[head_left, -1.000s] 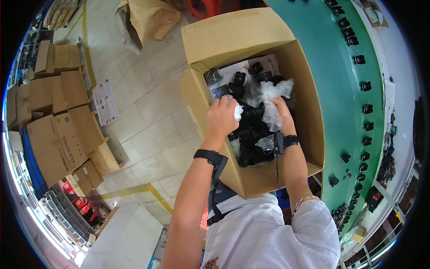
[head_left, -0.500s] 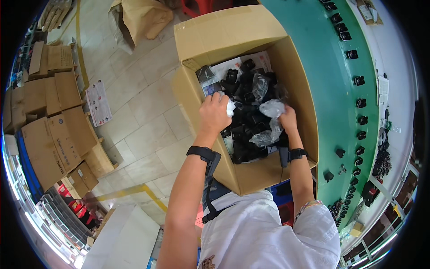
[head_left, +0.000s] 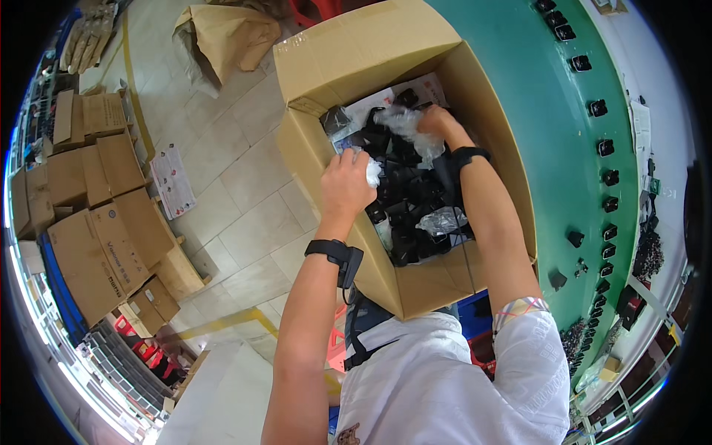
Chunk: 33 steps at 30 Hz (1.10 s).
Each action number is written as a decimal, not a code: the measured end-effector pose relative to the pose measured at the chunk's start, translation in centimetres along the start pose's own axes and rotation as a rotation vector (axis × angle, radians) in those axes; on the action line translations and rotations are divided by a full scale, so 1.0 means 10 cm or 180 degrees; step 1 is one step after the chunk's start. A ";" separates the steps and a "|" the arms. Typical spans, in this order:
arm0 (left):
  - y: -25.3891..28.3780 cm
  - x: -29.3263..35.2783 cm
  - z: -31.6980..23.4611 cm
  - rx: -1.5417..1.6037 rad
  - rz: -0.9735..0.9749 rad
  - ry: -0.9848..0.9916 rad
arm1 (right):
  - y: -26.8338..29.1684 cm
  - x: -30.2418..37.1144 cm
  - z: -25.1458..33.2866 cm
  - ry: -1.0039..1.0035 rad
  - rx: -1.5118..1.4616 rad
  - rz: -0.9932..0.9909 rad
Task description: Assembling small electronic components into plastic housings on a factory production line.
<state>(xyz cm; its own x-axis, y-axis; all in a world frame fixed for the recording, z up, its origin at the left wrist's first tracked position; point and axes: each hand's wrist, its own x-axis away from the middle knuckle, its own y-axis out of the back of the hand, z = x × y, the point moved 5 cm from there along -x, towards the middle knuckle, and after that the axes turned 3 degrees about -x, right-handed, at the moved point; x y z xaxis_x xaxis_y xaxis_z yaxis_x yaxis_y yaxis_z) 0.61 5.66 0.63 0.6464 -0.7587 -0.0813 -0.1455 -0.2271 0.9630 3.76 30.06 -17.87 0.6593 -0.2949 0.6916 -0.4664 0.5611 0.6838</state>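
Observation:
A large open cardboard box (head_left: 493,141) stands before me, with many small black plastic parts (head_left: 423,191) heaped inside. At its left wall, my left hand (head_left: 347,185) is closed round a crumpled white plastic bag (head_left: 373,173). Deeper in the box, my right hand (head_left: 442,124) grips a crumpled clear plastic bag (head_left: 406,123); this bag is blurred and its contents cannot be made out. Another clear bag (head_left: 443,221) lies on the parts nearer to me. A dark bag (head_left: 337,120) rests in the far left corner.
To the right runs a green table (head_left: 519,74) with a row of black parts (head_left: 605,147) along it. Flattened cardboard boxes (head_left: 104,230) are stacked at the left on the tiled floor (head_left: 230,163). A brown paper sack (head_left: 230,37) stands beyond the box.
My right hand has moved farther into the box and to the left, carrying the clear bag. My left hand stays near the left wall, still holding the white bag.

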 end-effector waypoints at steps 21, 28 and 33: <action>0.04 0.04 0.11 0.0063 0.0264 0.0162 | 0.12 0.97 0.70 0.1833 -0.3952 -0.1124; 0.04 0.04 0.03 0.0046 0.0054 0.0049 | -0.25 -0.24 1.78 0.1358 -0.1237 -0.1249; 0.03 0.04 0.02 0.0044 0.0055 0.0082 | -0.39 -0.32 1.64 0.0384 -0.1448 -0.1198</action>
<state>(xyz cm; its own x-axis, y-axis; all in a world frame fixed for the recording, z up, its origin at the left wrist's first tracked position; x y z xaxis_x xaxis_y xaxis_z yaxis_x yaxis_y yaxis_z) 0.66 5.12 0.81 0.6628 -0.7466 -0.0578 -0.1670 -0.2226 0.9605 -6.19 16.11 -18.98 0.8049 -0.4625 0.3718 0.0936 0.7176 0.6901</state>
